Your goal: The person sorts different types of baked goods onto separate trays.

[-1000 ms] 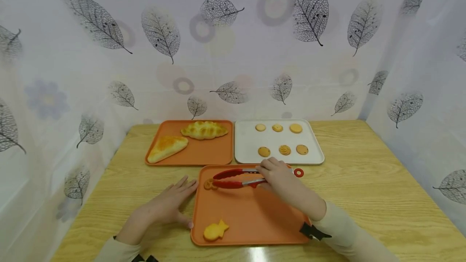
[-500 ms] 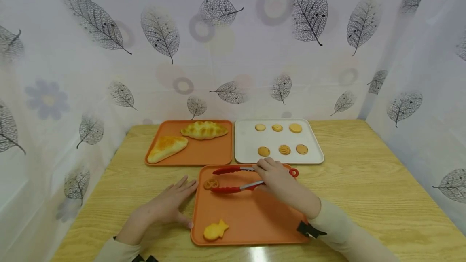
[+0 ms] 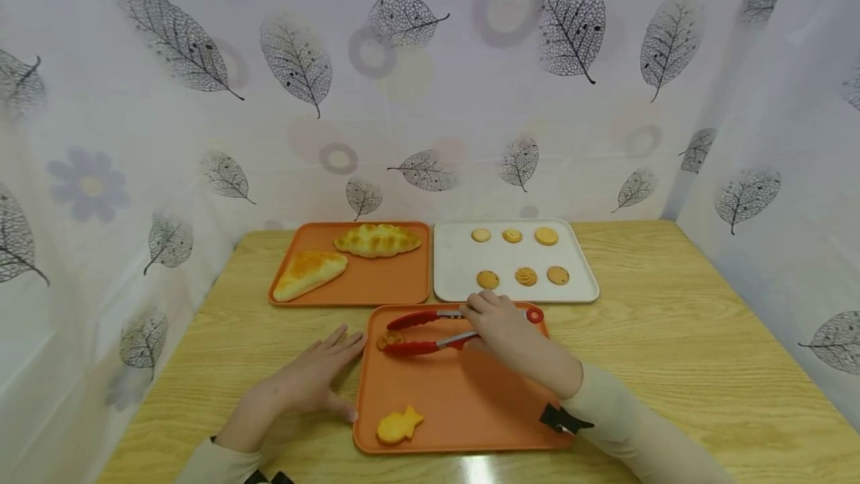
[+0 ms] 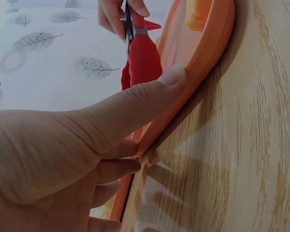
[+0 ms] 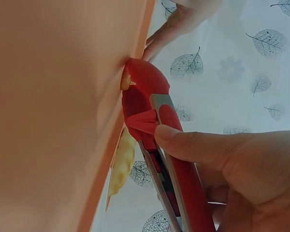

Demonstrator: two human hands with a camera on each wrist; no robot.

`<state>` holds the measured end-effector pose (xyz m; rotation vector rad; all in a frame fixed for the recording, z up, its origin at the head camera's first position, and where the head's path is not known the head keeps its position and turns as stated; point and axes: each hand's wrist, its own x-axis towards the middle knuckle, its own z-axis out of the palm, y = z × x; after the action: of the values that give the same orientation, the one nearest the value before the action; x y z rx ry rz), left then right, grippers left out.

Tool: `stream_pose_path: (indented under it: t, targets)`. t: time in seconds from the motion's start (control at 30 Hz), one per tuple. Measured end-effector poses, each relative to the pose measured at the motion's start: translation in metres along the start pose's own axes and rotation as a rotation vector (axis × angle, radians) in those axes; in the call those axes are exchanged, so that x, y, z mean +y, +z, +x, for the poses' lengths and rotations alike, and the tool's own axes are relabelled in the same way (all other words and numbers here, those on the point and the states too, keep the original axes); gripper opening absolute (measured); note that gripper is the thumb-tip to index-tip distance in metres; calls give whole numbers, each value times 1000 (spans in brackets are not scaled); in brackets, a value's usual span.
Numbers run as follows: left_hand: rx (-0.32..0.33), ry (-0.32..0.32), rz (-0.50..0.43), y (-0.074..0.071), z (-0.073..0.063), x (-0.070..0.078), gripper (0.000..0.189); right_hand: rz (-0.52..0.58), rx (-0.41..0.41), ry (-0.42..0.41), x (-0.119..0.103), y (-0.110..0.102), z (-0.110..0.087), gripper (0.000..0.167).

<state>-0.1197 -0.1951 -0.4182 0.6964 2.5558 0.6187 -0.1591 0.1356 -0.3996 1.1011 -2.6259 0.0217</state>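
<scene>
My right hand point(image 3: 507, 334) grips a pair of red-and-silver tongs point(image 3: 413, 348) over the near orange tray point(image 3: 470, 413). The parted red tips reach left and lie to either side of a small pretzel-shaped biscuit point(image 3: 391, 337), partly covering it. In the right wrist view my thumb presses along the red handle of the tongs point(image 5: 186, 179). My left hand point(image 3: 305, 376) rests at the tray's left edge with fingers spread; the left wrist view has its thumb point(image 4: 154, 89) lying across the rim. A yellow fish-shaped biscuit point(image 3: 396, 426) lies in the tray's near left corner.
Behind stands another orange tray point(image 3: 386, 286) with a triangular pastry point(image 3: 309, 275) and a long ridged bread point(image 3: 378, 240). Beside it, a white tray point(image 3: 453, 260) bears two rows of round biscuits. A leaf-patterned cloth point(image 3: 430, 95) hangs around the wooden table point(image 3: 658, 305).
The tongs' tips spread apart, baring the pretzel biscuit, then shifted left around it and drew closer together. My right hand moved slightly left; my left hand has stayed put.
</scene>
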Motion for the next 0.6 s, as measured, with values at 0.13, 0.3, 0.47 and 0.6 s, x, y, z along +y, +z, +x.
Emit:
stream_pose_path:
  t: [0.13, 0.3, 0.47, 0.6]
  targets:
    - [-3, -2, -2, 0, 0, -1, 115, 7, -9, 16, 3, -1, 0, 43]
    - [-4, -3, -4, 1, 0, -1, 115, 17, -4, 49, 9, -2, 0, 45]
    - [-2, 2, 3, 0, 0, -2, 115, 6, 46, 57, 19, -7, 1, 47]
    - [-4, 3, 4, 0, 0, -2, 115, 24, 108, 68, 29, -10, 1, 48]
